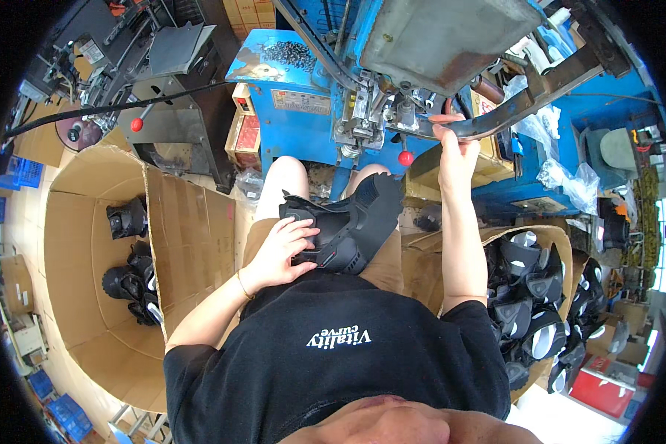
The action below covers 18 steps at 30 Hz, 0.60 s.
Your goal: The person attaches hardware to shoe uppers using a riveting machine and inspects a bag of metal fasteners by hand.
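On my lap lies a black boot [348,229] with a thick ridged sole, its opening toward the left. My left hand [292,244] rests over that opening, the fingers bent onto the upper and steadying it. Farther up, my right hand [455,140] reaches to the blue machine [296,118]. Its fingers are closed around the inner end of a curved metal bar [507,115], beside the machine's metal working head [359,118]. Whether anything small is also in those fingers cannot be made out. Below the head hangs a red ball knob [405,158].
A tall cardboard box [192,251] with a few black boots inside stands at my left. Another carton [562,244] at my right is filled with black and white boots. Small dark parts [288,53] lie in the machine's top tray. A black cable [118,109] crosses the upper left.
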Tool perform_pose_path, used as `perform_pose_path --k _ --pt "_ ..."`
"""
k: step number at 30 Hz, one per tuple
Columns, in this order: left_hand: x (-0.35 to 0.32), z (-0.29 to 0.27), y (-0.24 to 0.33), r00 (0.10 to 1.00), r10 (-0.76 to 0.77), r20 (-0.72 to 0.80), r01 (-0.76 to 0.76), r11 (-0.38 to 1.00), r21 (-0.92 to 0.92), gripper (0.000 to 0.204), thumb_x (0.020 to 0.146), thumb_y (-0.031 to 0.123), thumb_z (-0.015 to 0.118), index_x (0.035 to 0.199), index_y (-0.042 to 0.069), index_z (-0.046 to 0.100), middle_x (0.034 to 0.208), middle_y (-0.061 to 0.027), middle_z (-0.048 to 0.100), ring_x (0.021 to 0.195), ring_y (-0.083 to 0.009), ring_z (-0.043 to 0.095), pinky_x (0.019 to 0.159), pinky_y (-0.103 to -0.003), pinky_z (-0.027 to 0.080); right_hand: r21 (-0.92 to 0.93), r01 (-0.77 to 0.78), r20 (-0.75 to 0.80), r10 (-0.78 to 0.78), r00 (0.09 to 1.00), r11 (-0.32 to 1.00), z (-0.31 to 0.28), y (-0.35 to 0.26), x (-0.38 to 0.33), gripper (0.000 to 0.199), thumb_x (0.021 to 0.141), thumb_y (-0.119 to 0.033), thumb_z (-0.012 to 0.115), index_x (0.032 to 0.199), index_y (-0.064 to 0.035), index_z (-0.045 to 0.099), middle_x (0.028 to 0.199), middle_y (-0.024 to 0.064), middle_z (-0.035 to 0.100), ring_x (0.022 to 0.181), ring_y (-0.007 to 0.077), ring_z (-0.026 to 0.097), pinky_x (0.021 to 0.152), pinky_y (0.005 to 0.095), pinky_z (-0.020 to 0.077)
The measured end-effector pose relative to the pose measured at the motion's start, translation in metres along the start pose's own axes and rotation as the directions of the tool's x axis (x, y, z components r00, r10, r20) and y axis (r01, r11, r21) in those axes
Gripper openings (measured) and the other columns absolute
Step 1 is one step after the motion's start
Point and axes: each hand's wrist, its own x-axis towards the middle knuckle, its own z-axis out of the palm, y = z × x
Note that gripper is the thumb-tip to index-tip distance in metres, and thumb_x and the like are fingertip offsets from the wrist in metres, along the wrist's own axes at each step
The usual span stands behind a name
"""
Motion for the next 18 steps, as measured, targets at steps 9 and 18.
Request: perform_pose_path --k 9,18 --pt "-0.0016 -0.0011 0.0003 1.0 -0.002 -0.002 0.002 1.0 -0.007 0.032 0.069 0.021 0.079 0.093 0.009 0.063 0.127 -0.0092 0.058 0.131 -0.0271 0.043 0.111 -0.047 0.025 0.047 -0.023 -0.017 0.024 1.0 0.999 0.0029 0.0005 -0.0019 0.017 0.08 0.002 0.052 0.089 0.0036 0.066 0.096 0.0075 0.064 0.091 0.0133 0.055 0.087 0.0275 0.0406" --pt "-0.0044 0.0003 -0.0013 1.0 0.004 -0.014 -0.005 1.0 -0.021 0.033 0.069 0.021 0.079 0.093 0.008 0.063 0.127 -0.0095 0.058 0.131 -0.0276 0.043 0.11 -0.048 0.026 0.0 0.004 -0.003 -0.004 1.0 1.0 0.0022 -0.0016 -0.0013 0.016 0.08 -0.001 0.053 0.09 0.0033 0.065 0.092 0.0045 0.061 0.086 0.0112 0.053 0.082 0.025 0.0397"
